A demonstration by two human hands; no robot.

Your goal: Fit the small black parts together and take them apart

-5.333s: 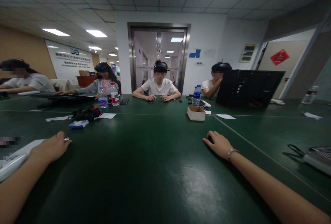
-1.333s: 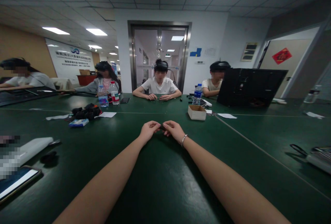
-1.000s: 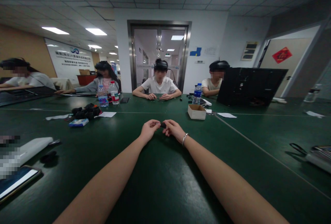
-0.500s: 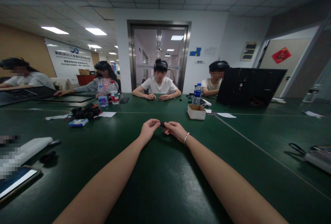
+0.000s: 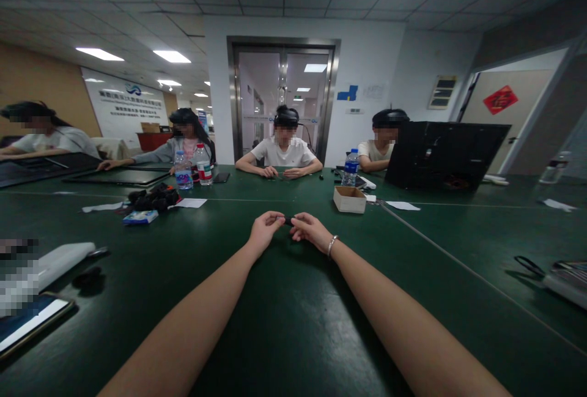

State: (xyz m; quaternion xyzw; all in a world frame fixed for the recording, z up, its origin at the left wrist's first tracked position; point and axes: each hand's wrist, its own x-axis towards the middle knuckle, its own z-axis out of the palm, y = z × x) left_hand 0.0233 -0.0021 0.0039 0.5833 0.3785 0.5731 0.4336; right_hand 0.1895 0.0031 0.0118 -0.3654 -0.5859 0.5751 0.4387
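Between my two hands is a small black object, too small and too covered by fingers to name more exactly. My left hand pinches its left end with thumb and fingertips. From the other side my right hand, with a silver bracelet at the wrist, grips its right end. Both hands are just above the dark green table, forearms stretched forward. Beyond them, to the right, stands a small open cardboard box.
Left lie a phone, a white case, a black cable bundle and a blue-white packet. Bottles stand farther back. A black monitor is at right. Several people sit around the far side, one opposite.
Both hands keep the same hold on the small black object. The whole view has shifted very slightly; nothing else visibly differs.
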